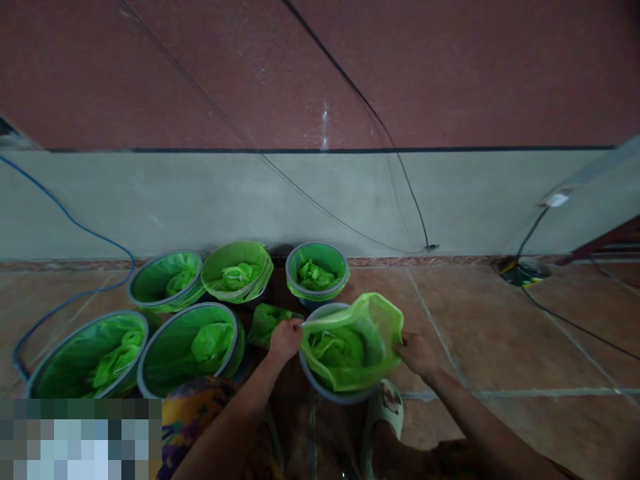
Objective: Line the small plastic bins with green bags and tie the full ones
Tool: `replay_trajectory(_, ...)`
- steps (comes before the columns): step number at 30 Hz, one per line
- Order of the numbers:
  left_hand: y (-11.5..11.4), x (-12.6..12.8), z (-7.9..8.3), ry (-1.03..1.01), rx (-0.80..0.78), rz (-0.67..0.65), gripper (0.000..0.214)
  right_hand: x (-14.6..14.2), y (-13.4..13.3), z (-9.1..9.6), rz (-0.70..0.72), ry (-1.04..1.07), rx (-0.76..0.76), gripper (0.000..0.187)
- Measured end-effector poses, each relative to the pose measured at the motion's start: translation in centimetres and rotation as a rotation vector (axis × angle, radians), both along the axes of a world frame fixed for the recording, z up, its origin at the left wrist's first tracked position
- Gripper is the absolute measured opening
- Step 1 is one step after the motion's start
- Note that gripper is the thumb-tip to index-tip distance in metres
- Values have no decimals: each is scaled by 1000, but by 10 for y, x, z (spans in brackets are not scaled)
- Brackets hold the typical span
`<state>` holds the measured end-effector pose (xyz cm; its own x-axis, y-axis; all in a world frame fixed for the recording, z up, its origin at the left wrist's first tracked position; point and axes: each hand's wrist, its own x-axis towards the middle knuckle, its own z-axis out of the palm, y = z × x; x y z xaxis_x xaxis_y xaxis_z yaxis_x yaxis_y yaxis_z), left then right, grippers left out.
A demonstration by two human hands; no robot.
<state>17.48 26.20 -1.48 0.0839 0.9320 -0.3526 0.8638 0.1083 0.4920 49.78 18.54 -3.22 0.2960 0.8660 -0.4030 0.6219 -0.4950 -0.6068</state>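
Observation:
A green plastic bag [377,313] is stretched between my two hands over a grey-rimmed bucket [320,383] on the floor in front of me. My left hand [287,338] is closed on the bag's left edge. On the right side, my right hand [414,350] pinches the opposite edge of the same bag. The bag's mouth stands open above the rim, its right part raised, and more crumpled green plastic [340,350] lies inside. Beside my left hand, a folded green piece of plastic [267,322] rests on the floor.
Several more buckets with green bags stand left and behind, among them one bucket [320,291] by the wall and another [143,327] at far left. A blue cable [75,220] runs along the left. Black cables [585,323] and a dark container [527,272] are at right. My slippered foot [387,403] is beside the bucket.

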Motion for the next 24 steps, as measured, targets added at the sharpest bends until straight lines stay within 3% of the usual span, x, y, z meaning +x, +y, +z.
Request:
replay_trajectory(3, 2, -3, -5, -187, 17, 88, 28, -12, 8, 19, 91, 11, 119, 14)
replay_trajectory(7, 3, -4, -11, -436, 30, 264, 24, -27, 12, 29, 165, -11, 109, 16)
replay_trajectory(12, 1, 3, 3, -609, 37, 350, 21, -28, 17, 34, 198, -39, 68, 20)
replay_trajectory(16, -4, 10, 33, -800, 74, 300, 19, -35, 20, 55, 158, 73, 153, 23)
replay_trajectory(19, -5, 15, 67, -921, 52, 244, 20, -50, 22, 86, 139, 312, 269, 28)
replay_trajectory(24, 0, 32, 127, -1041, 126, -78, 23, -69, 30, 141, 128, 690, 505, 29)
